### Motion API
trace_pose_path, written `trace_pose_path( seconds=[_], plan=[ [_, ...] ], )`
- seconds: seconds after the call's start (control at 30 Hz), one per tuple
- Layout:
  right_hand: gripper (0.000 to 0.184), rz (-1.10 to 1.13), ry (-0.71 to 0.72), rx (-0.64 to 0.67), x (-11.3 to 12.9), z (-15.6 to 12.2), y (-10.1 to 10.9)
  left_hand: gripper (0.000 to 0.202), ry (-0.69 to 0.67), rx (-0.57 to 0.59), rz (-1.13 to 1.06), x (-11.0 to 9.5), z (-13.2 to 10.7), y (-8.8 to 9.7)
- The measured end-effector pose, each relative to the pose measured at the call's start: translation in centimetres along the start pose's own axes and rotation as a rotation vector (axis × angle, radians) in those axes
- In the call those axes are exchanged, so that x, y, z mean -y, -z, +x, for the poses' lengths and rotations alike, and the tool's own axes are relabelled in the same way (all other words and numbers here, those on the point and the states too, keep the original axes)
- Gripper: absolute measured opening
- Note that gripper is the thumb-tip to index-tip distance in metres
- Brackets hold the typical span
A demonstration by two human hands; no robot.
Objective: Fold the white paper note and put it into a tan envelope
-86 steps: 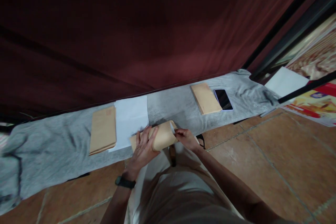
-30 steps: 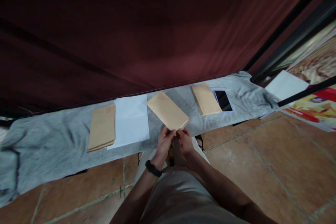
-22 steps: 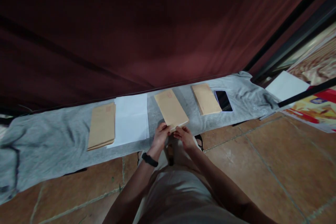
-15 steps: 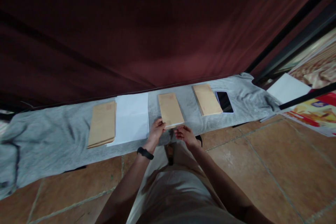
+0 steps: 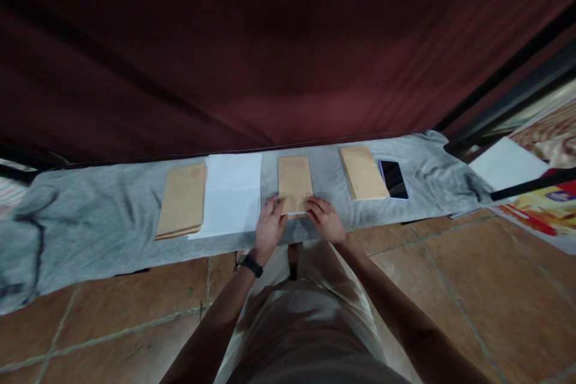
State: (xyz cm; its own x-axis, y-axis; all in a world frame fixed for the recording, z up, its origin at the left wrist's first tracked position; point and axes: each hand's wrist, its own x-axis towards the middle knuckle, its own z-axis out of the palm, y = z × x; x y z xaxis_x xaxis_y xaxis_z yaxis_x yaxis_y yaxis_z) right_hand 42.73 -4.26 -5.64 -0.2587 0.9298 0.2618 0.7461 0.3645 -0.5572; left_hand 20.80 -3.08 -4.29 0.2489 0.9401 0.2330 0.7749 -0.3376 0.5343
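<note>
The left hand (image 5: 270,225) and right hand (image 5: 327,220) are bare, as are the forearms (image 5: 220,318). A black wristband (image 5: 252,266) circles the left wrist, left of bottom centre. A pale, creased top (image 5: 310,336) fills the bottom centre, with light trousers (image 5: 315,261) above it.

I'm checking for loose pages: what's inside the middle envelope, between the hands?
Only a thin white edge shows, at the near end of the brown envelope. Anything further inside is hidden by its paper.
</note>
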Motion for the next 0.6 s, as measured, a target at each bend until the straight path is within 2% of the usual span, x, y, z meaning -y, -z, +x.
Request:
trace_pose_path(
  seconds=[0.2, 0.43, 0.6],
  plan=[
    [0.036, -0.119, 0.025, 0.113, -0.3, 0.6, 0.1, 0.034, -0.187, 0.182, 0.222, 0.8, 0.3, 0.7],
    [0.033, -0.089, 0.052, 0.185, -0.6, 1.3, 1.0, 0.044, -0.325, 0.264, 0.322, 1.6, 0.8, 0.9],
    [0.028, -0.126, 0.071, 0.215, -0.6, 1.5, 1.1, 0.046, -0.356, 0.301, 0.327, 1.6, 0.9, 1.1]
  ],
)
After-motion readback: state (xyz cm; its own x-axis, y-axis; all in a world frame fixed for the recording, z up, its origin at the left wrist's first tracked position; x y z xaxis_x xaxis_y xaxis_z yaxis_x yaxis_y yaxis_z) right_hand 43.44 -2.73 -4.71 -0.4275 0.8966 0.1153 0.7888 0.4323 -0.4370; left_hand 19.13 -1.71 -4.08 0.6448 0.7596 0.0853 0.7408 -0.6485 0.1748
